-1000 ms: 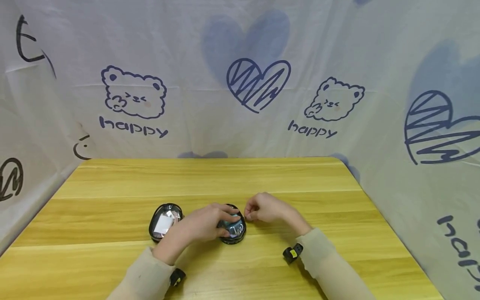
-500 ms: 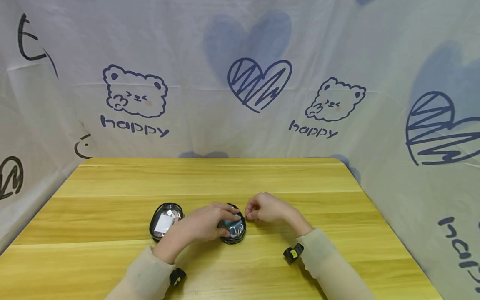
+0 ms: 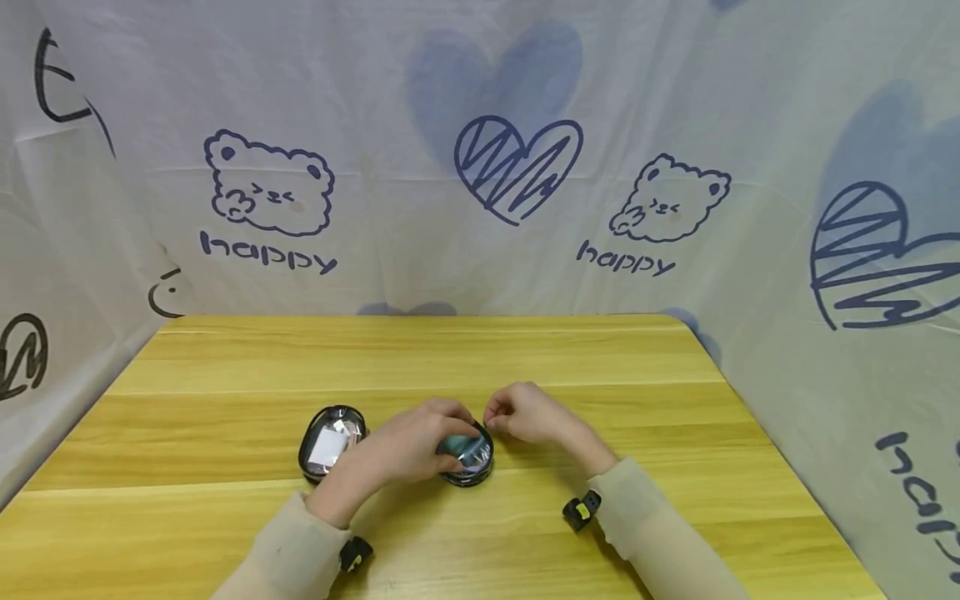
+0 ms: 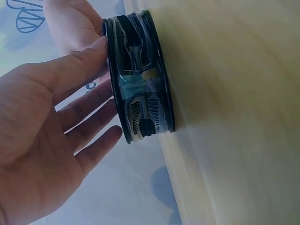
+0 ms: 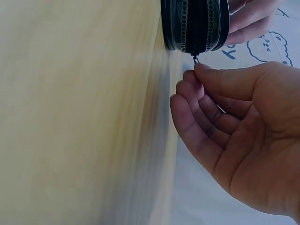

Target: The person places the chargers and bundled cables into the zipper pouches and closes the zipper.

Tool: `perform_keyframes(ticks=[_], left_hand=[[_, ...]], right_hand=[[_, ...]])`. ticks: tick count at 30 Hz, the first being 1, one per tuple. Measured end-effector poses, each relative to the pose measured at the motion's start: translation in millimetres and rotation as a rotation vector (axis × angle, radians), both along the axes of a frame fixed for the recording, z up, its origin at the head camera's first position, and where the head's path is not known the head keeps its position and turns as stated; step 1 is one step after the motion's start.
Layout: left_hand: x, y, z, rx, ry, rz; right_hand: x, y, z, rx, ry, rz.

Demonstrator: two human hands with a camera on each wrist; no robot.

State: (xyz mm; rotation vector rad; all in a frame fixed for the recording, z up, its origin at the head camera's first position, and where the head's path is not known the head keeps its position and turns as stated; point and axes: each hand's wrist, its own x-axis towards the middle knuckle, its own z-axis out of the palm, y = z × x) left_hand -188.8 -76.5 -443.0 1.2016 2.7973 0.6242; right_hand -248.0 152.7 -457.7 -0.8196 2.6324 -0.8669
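Note:
My left hand (image 3: 420,437) rests over a small round clear zip pouch (image 3: 477,454) with black rims, its fingertips and thumb pressing the top face. A teal item (image 4: 132,85) shows through the clear side in the left wrist view. At the pouch's far right side, my right hand (image 3: 525,412) pinches the zipper pull (image 5: 196,59) between thumb and index finger. Two rows of zipper teeth (image 5: 184,26) run along the pouch's side above the pull, with a dark strip between them. My right hand's other fingers curl loosely below.
A second clear pouch (image 3: 305,454) with black rims lies left of my left forearm, which partly covers it; a white card (image 3: 327,447) shows inside. The wooden table (image 3: 420,358) ends at a patterned white cloth (image 3: 390,217) at the back and sides.
My right hand has shifted slightly left and away along the pouch's edge with the zipper pull. My left fingers have moved a little on the pouch, whose side shows more.

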Motion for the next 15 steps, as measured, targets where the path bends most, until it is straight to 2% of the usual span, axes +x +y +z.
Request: perform_keyframes(ticks=[7,15], left_hand=[[-2.2,-1.7,-2.6,-0.012,-0.03,-0.018],[-0.1,-1.1,-0.5,-0.056,-0.036,0.003]], right_hand=[[-1.4,1.4,-0.2,-0.006,-0.005,0.022],[-3.4,5.1,1.6,0.028,-0.013,0.067]])
